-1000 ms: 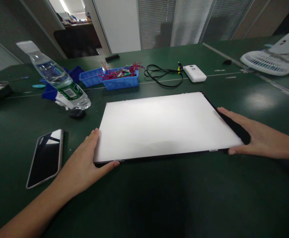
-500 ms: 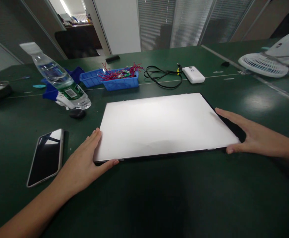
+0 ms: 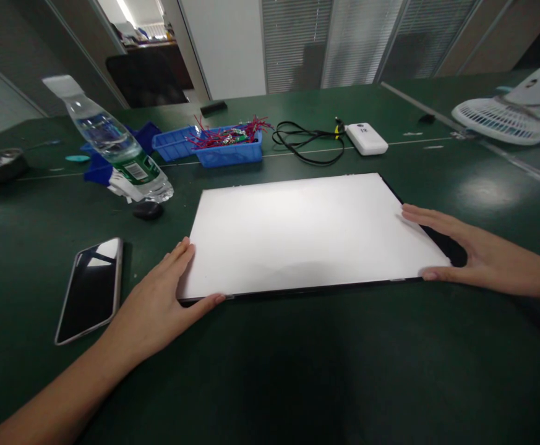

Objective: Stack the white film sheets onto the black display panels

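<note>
A flat rectangular panel with a plain white face and a thin black rim lies face up on the green table. My left hand grips its near left corner, thumb along the front edge and fingers against the left side. At the opposite end, my right hand spans the near right corner. Its thumb rests at the front edge and its fingertips reach just over the right edge. The panel's underside is hidden.
Left of the panel are a phone, a black mouse-like object and a tilted water bottle. Behind it stand a blue bin of red wires, a black cable and a white box. A white fan is far right.
The whole view has shifted slightly, so things sit a little further right. My right fingertips and thumb have moved slightly inward over the panel's edge. My left hand keeps its grip.
</note>
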Action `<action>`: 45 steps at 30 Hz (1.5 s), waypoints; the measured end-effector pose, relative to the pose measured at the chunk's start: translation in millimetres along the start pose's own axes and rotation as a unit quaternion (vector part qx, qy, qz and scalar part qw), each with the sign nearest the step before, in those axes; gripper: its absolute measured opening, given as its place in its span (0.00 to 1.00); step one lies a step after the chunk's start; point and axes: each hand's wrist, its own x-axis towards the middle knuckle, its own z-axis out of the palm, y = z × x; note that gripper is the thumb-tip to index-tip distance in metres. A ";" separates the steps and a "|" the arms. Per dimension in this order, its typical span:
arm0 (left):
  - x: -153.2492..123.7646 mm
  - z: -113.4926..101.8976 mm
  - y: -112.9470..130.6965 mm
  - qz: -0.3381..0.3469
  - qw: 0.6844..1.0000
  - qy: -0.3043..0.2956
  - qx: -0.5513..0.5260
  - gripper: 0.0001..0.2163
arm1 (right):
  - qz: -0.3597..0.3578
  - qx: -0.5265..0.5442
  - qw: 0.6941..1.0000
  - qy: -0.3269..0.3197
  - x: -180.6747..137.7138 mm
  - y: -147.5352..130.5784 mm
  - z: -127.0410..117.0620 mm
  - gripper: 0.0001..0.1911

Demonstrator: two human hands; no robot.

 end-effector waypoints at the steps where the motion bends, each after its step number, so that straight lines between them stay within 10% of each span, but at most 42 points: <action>1: -0.2 -0.6 0.7 0.000 1.000 0.000 0.002 0.52 | -0.004 -0.006 1.000 0.001 -0.2 0.6 0.3 0.60; 45: -0.8 -5.3 -2.1 0.005 1.000 0.006 0.014 0.51 | -0.022 -0.005 1.000 0.006 0.1 1.9 -0.8 0.60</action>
